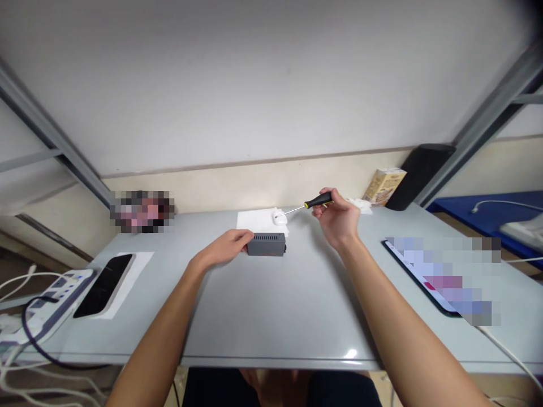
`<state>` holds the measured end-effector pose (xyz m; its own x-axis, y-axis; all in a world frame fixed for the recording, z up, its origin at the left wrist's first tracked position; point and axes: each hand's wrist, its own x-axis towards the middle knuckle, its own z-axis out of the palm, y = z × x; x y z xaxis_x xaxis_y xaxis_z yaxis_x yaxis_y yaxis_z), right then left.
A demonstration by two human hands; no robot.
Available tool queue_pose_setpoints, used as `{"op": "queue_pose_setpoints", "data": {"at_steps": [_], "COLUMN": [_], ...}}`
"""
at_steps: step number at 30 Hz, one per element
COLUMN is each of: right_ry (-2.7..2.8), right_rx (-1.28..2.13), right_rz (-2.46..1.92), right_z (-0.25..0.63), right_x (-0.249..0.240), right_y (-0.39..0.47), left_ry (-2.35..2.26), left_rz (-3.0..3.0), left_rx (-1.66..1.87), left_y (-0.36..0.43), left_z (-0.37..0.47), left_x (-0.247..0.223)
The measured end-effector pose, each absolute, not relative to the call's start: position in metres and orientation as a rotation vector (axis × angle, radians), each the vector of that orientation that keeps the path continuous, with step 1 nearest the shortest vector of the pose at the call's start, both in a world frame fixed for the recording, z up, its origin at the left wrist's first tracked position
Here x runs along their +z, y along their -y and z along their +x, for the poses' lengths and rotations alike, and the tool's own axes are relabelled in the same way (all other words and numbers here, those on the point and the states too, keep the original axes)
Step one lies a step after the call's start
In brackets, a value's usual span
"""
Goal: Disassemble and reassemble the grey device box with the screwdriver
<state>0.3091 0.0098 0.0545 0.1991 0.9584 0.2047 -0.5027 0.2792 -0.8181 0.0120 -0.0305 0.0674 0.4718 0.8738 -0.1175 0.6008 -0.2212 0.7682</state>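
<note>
A dark grey box [266,245] with a row of slots along its top stands near the middle of the table. My left hand [235,244] grips its left end, fingers closed round it. Held in my right hand [337,217] is a screwdriver [318,200] with a black and yellow handle, its thin shaft pointing left. The shaft's tip is over a small white object [279,217], at a tiny dark spot there. Whether the tip touches it I cannot tell. Behind the box, white paper [257,219] lies on the table.
On the left are a black phone [105,285] on paper and a power strip [57,299] with cables. A lit tablet [418,271] lies at the right. A yellow carton [384,186], a black cylinder [419,175] and crumpled tissue [360,205] are at the back right.
</note>
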Motion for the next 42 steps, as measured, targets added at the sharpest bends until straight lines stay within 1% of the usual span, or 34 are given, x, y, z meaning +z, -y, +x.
{"op": "queue_pose_setpoints", "data": {"at_steps": [5,7,11,16,33,42], "right_ry": [0.877,0.883,0.895,0.899,0.954,1.058], "right_rx": [1.154,1.158,1.162,1.176,1.146,1.069], "right_rz": [-0.701,-0.702,-0.696,-0.672,-0.738,-0.739], "right_z": [0.309,0.310,0.311,0.312,0.306,0.298], "right_x": [0.054,0.053,0.051,0.049,0.058,0.078], "right_y": [-0.009,-0.010,-0.011,-0.012,-0.005,0.009], "left_ry": [-1.260,-1.287,-1.308,-1.285,-1.172,-1.214], "left_rz": [1.983,2.066,2.364,2.642,2.650,2.729], "left_rx": [0.461,0.575,0.938,1.060,0.926,0.806], "left_y": [0.030,0.032,0.040,0.049,0.050,0.048], "left_z": [0.011,0.016,0.037,0.060,0.063,0.062], "left_x": [0.064,0.062,0.056,0.047,0.040,0.042]}}
